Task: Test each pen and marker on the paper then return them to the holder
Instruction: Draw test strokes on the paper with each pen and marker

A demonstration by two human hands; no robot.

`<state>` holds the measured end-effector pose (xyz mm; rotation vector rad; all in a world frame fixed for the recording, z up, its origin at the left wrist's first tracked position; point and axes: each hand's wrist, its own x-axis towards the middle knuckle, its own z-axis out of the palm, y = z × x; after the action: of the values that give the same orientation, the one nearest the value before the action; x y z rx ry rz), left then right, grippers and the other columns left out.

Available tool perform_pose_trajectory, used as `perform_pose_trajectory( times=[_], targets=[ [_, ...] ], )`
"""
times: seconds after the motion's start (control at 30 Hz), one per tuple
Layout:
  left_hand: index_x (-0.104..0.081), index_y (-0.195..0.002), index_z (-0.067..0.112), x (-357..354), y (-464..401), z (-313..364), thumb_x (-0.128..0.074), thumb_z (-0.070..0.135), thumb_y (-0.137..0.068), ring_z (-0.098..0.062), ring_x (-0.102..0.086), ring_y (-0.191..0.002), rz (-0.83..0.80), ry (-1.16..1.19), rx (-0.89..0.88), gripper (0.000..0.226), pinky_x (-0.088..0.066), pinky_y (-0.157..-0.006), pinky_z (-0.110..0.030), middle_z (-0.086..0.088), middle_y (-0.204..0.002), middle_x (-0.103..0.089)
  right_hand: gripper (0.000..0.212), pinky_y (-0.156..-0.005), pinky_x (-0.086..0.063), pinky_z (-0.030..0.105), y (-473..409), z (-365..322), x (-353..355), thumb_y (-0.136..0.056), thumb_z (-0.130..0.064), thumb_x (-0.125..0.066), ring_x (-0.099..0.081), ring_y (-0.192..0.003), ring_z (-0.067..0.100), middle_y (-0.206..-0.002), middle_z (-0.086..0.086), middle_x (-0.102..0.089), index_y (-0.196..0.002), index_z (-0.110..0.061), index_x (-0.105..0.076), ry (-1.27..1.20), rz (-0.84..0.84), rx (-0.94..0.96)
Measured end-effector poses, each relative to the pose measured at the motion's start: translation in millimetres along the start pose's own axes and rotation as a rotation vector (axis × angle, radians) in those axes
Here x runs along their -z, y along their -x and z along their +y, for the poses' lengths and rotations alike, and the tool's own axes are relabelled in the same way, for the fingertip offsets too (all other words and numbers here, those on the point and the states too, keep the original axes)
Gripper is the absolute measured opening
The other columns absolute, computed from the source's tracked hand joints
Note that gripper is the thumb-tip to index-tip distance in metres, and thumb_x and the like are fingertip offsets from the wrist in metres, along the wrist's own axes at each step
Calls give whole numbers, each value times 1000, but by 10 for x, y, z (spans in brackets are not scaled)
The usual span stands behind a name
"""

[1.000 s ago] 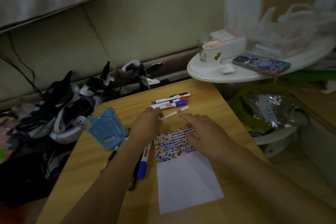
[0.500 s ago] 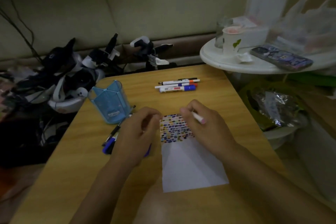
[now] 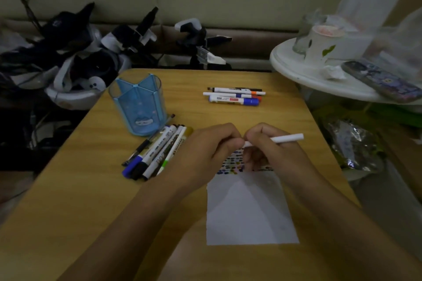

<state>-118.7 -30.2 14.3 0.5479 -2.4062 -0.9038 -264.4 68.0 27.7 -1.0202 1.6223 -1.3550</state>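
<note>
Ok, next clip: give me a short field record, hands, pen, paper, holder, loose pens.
left hand: fingers curled at the white pen's near end
right hand: holds white pen
paper: colour marks on far end, rest blank
holder: blue, upright, no pens visible inside
loose pens: pile beside holder; group at far side
table: wooden

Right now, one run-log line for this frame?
phase: uncapping | right hand: grips white pen | left hand: pinches its cap end | holder: upright
</note>
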Motion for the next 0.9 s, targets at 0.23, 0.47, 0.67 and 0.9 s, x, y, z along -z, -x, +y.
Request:
perform_pose_trajectory(
  times=[0.23,0.47,0.67,0.9],
  targets=[
    [-67,-96,30,42,13,-122,-67,25,-91,-9,-60,-66,-70,64,43,7,-48,-55,-26,14,-73,-64,23,-69,-61,29,23,54,76,-98,-19,-56,-75,-80,26,-85,14,-77,-98,-1,-70,-58,-38,-63],
    [-68,-92,22,109,-12,-134,-66,21,-92,-10,-64,-65,-162,93,72,3,-51,-59,-24,4,-69,-68,35,-77,-62,32,29,56,163,-86,-33,-57,-75,-90,27,-92,14,-77,-102,-6,-72,-56,-163,-46],
    [-66,-93,16,115,-55,-112,-59,17,-97,-14,-64,-61,-278,161,105,8,-49,-60,-26,-4,-66,-67,33,-75,-62,31,16,70,216,-92,-26,-53,-75,-89,30,-93,16,-77,-103,0,-69,-56,-208,-49],
    [-65,-100,30,366,16,-253,-42,14,-103,-10,-64,-65,-208,38,215,29,-51,-61,-23,1,-71,-66,33,-70,-63,32,1,-21,484,-104,-17,-41,-75,-85,31,-89,17,-76,-97,-2,-69,-90,-30,-73]
  ],
)
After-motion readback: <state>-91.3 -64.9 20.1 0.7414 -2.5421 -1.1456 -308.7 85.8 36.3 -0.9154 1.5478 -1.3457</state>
